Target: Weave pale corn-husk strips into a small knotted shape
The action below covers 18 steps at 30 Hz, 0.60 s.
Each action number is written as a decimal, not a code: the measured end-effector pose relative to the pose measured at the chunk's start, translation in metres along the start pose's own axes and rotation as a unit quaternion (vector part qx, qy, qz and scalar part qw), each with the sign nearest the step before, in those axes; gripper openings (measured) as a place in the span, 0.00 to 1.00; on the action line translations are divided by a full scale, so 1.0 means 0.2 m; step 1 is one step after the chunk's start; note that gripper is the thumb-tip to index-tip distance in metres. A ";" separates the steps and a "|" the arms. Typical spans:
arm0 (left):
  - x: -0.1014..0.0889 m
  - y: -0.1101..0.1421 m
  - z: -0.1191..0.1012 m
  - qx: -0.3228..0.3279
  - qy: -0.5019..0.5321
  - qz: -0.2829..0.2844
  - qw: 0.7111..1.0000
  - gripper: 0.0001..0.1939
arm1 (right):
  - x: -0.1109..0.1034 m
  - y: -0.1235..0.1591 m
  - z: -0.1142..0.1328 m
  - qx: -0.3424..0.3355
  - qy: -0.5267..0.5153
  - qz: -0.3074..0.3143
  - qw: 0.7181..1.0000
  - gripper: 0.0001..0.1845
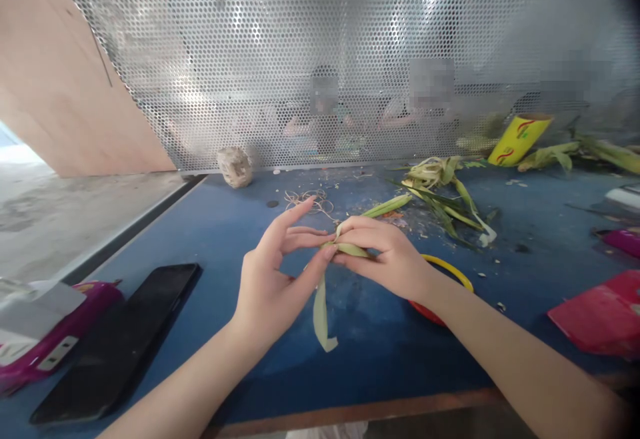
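Above the middle of the table my left hand (273,269) pinches a pale green leaf strip (321,315) between thumb and fingers, its index finger raised. My right hand (387,249) is closed on the same strip, fingertips meeting those of the left. One end of the strip hangs below the hands, and another piece shows along the right fingers. Just behind the right hand lies a thicker green stalk or leaf (387,206). Thin tangled string (320,200) is behind the left fingers. A yellow and red ring-shaped thing (453,271) is partly hidden by my right forearm.
A phone (123,342) and a purple power strip (95,302) lie at left. A perforated metal screen (280,59) borders the blue table (240,379), with people behind it. Leaf bundle (433,175), yellow tube (520,140), pale lump (235,167) and red object (600,312) surround the hands.
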State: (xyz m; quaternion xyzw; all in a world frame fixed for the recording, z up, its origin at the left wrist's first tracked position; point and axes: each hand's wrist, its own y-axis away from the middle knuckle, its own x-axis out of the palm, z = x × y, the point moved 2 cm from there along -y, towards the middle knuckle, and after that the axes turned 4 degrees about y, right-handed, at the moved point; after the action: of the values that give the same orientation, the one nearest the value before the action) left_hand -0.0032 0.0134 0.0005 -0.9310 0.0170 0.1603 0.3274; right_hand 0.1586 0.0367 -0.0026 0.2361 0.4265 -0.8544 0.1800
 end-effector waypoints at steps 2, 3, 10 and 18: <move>0.00 -0.01 0.01 -0.035 0.023 0.025 0.999 0.29 | -0.01 0.00 -0.01 0.016 0.004 0.017 1.000 0.04; -0.01 -0.02 0.01 -0.057 0.036 0.039 0.997 0.29 | -0.01 -0.01 -0.01 0.022 0.007 0.025 0.999 0.06; 0.02 -0.05 0.02 -0.237 0.189 0.113 0.946 0.18 | -0.02 0.01 -0.02 0.041 0.084 0.043 0.995 0.14; 0.03 -0.05 0.01 -0.233 0.234 0.099 0.939 0.16 | -0.02 0.01 -0.01 0.113 -0.091 0.069 0.987 0.13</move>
State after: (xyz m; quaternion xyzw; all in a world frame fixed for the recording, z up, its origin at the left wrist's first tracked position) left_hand 0.0035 0.0222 0.0027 -0.9860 0.1478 -0.0313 0.0703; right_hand 0.1637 0.0371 -0.0017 0.2049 0.2918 -0.9005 0.2490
